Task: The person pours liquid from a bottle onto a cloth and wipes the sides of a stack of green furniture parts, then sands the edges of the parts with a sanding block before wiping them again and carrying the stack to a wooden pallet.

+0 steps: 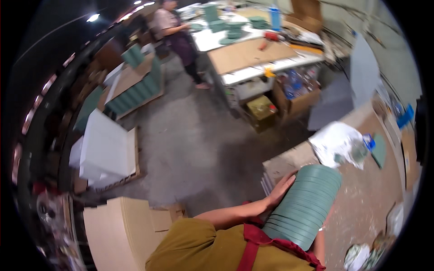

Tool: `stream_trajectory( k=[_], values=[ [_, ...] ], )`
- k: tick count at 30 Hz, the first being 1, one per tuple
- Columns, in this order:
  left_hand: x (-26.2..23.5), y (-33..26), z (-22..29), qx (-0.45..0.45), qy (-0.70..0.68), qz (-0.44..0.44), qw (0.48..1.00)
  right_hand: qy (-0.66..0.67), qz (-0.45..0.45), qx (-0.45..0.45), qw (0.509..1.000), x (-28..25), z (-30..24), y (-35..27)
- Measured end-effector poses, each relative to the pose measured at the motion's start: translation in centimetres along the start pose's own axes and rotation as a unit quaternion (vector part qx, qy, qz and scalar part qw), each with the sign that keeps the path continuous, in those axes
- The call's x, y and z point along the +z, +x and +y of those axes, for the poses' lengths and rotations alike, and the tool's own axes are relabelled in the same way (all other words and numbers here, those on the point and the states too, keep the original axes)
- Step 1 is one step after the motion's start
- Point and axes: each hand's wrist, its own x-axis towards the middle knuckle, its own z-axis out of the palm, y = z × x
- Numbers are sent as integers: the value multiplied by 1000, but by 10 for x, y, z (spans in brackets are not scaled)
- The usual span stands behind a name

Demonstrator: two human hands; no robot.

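Note:
A tall stack of round green discs [304, 205] leans against the front of my body, tilted, its top pointing away from me. My left hand [283, 189] is wrapped along the left side of the stack near its upper end, fingers pressed to the disc edges. On the other side, my right hand [329, 215] holds the stack; only a sliver of it shows, and its fingers are hidden behind the discs. The lower end of the stack meets my red apron [251, 247].
A brown worktable [357, 198] lies to the right, bearing a white plastic bag [335, 141] and a green piece [379, 151]. Ahead stands a table with a cardboard sheet [253, 55] and green stacks [234, 30]. A co-worker [178, 38] stands beside it. Loaded pallets [135, 153] line the left.

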Motion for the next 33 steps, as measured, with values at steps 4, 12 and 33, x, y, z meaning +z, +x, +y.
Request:
stream_trajectory(
  k=[4,12,33],
  values=[
    [-59,-36,39,42,-10,80,996,-59,-96,34,993,51,40,36],
    [-273,-115,91,117,-98,215,965,64,-202,238,948,343,151,33],
    [-716,-174,221,134,-93,622,766,-91,-432,424,790,801,519,163]
  ],
)
